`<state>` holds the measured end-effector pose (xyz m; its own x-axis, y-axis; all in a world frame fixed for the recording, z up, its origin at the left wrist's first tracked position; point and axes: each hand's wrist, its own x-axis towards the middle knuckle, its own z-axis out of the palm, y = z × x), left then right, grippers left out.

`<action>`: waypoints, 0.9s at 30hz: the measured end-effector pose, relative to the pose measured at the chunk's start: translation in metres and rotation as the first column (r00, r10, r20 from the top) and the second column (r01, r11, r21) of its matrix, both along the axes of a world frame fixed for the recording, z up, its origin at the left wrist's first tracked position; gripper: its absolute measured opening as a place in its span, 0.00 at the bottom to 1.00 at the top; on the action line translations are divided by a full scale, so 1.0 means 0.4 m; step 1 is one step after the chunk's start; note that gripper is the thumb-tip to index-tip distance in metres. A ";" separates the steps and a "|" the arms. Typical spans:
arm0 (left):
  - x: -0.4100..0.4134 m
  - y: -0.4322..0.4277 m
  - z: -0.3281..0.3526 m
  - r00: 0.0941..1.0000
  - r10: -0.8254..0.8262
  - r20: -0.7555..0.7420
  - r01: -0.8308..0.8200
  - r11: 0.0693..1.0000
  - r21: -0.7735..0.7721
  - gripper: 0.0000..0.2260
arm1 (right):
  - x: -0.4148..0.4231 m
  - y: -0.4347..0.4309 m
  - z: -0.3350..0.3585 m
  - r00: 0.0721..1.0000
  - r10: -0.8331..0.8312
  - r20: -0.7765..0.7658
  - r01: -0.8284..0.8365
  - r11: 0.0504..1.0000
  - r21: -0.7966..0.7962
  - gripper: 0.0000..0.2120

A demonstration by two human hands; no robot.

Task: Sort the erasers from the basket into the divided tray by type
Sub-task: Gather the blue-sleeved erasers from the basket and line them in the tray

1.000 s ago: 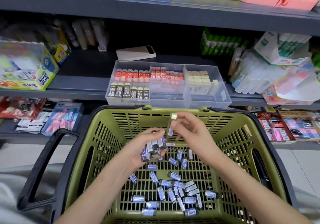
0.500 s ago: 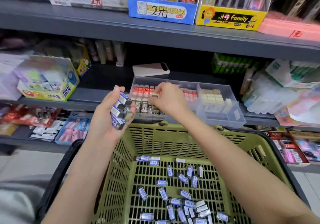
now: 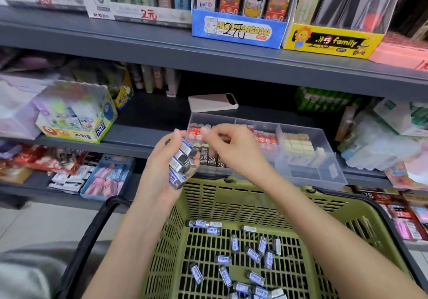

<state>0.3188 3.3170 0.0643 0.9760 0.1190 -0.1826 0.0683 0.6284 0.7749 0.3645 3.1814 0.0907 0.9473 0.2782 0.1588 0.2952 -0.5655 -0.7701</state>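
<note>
Left hand gripping erasers, right hand over divided tray — green basket below

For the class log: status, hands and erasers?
Left hand grips eraser stack. Right hand curled at divided tray, hold unclear. Erasers loose in basket. No obstruction seen.

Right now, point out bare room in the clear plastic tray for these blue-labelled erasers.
Free: the front of the clear divided tray's right compartment, bordered behind by cream erasers. Also the grey shelf between the yellow glue box and the tray. Crowded: the left compartment, lined with red erasers and brown 2B erasers.
</note>
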 end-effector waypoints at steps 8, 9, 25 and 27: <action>-0.010 -0.052 0.037 0.998 0.040 0.038 -0.047 0.973 0.226 0.15 | -0.031 -0.027 0.079 0.966 0.179 -0.187 -0.174 0.984 0.040 0.09; -0.010 -0.062 0.043 0.998 0.030 0.061 -0.044 0.969 0.243 0.14 | -0.027 -0.036 0.083 0.956 0.192 -0.220 -0.179 0.981 0.075 0.08; 0.073 -0.072 0.050 0.997 0.063 0.032 -0.067 0.988 0.136 0.11 | 0.149 -0.176 -0.063 0.859 0.145 -0.491 -0.352 0.863 -0.362 0.04; 0.085 -0.081 0.043 0.997 0.060 0.049 -0.066 0.990 0.126 0.11 | 0.151 -0.167 -0.080 0.867 0.132 -0.480 -0.364 0.826 -0.430 0.06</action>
